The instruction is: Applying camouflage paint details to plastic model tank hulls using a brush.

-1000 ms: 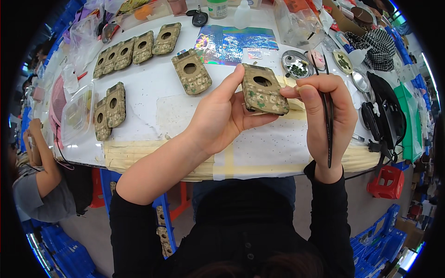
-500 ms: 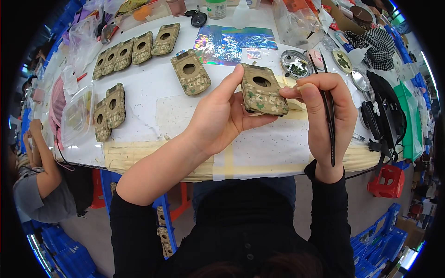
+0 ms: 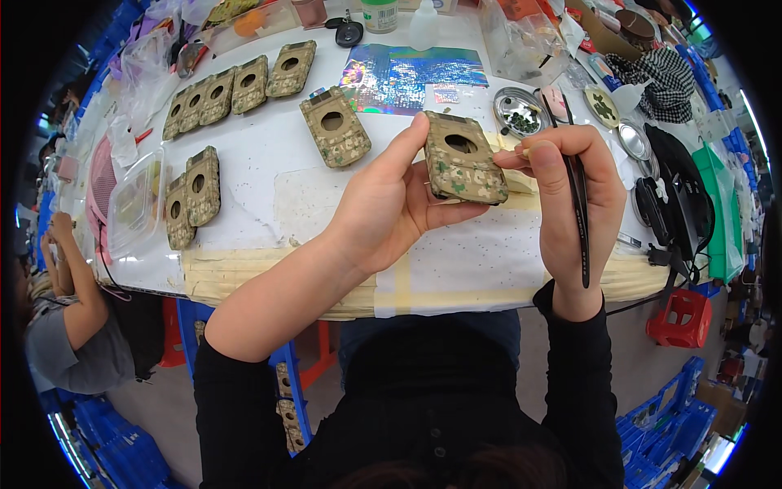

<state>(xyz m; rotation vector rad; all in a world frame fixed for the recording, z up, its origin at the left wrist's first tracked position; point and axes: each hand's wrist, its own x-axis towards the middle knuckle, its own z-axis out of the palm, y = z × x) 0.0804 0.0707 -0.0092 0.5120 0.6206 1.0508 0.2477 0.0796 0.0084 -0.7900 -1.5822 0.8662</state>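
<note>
My left hand (image 3: 383,204) is closed around a camouflage-patterned toy tank hull (image 3: 481,181), tilted up over the table with its round hole showing. Black tweezers (image 3: 582,220) are tucked in my right hand (image 3: 582,187), tips up past the knuckles. That hand's thumb and forefinger pinch something thin and pale against the hull's right edge; its kind is hard to make out. Just beyond my left hand lies another hull (image 3: 332,130). Further left, several matching hulls (image 3: 248,85) stand in a row, with two more (image 3: 202,186) nearer.
A holographic sheet (image 3: 407,77) lies at the back. Right of it are a round metal dish (image 3: 520,110) of small dark green pieces and a round lid (image 3: 601,106). A clear plastic box (image 3: 134,212) stands left, near a person's arm (image 3: 81,273). A black bag (image 3: 684,196) lies right.
My right hand has shifted very slightly along the hull's right edge, its fingers a little closer to it. My left hand and the hull stay nearly still.
</note>
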